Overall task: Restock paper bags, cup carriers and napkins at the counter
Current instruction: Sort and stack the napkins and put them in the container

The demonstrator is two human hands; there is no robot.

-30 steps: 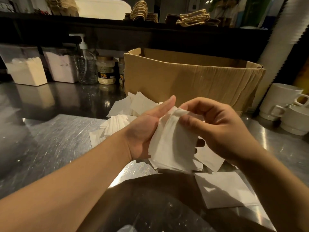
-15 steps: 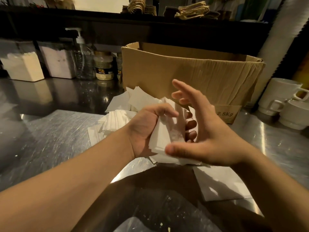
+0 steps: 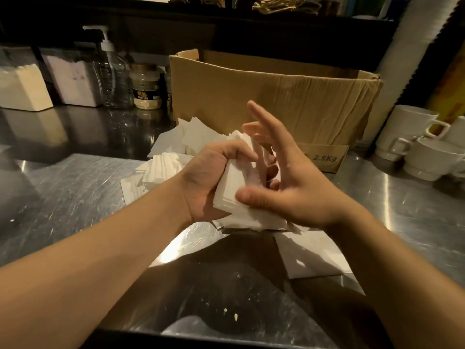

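Left hand [image 3: 208,177] grips napkin stack [image 3: 232,190], right hand [image 3: 289,182] seemingly squaring its edge.

**Steel table and its load**

A scratched steel table [image 3: 75,187] is seen carrying a cardboard box [image 3: 271,102], loose white napkins [image 3: 163,167], one flat napkin [image 3: 312,255] nearer the front edge, stacked white cups [image 3: 427,152] at the right, and two tubs [image 3: 22,84], a pump bottle [image 3: 113,76] and a jar [image 3: 146,89] at the back left.

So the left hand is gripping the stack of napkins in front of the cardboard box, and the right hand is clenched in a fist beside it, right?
Not quite. The head view shows the right hand open with fingers straight, not clenched. The left hand does grip the stack of napkins in front of the cardboard box.
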